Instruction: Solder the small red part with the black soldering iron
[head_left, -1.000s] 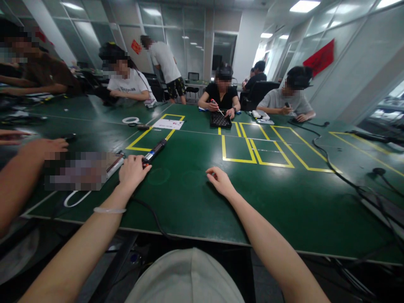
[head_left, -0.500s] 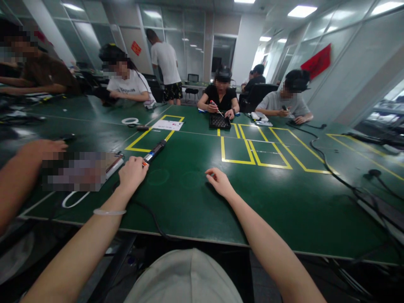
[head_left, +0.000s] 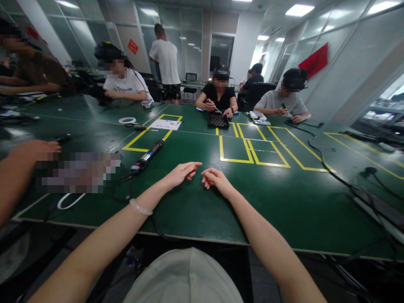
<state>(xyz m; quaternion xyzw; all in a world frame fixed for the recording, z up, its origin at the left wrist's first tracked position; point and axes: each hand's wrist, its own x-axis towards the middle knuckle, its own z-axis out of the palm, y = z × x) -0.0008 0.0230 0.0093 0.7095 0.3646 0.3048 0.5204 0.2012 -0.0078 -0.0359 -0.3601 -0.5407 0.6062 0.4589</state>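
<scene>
My left hand (head_left: 180, 173) hovers low over the green table (head_left: 252, 202), fingers reaching right, with a small red piece (head_left: 193, 169) pinched at its fingertips. My right hand (head_left: 216, 178) rests just beside it, fingers curled inward; whether it holds anything is hidden. The two hands almost touch at the fingertips. A black and silver pen-shaped tool (head_left: 147, 156) with a cable lies on the table left of my left hand, with no hand on it. A pale bangle (head_left: 140, 207) sits on my left wrist.
Yellow tape rectangles (head_left: 252, 149) mark the table ahead. A black cable (head_left: 328, 168) runs along the right side. A co-worker's arm (head_left: 19, 168) rests at the left. Across the table, several people sit working, one over a black tray (head_left: 218, 121). A white sheet (head_left: 166, 124) lies far left.
My left hand has let go of the pen-shaped tool and moved right to meet my right hand, carrying a small red piece. The right hand has barely moved.
</scene>
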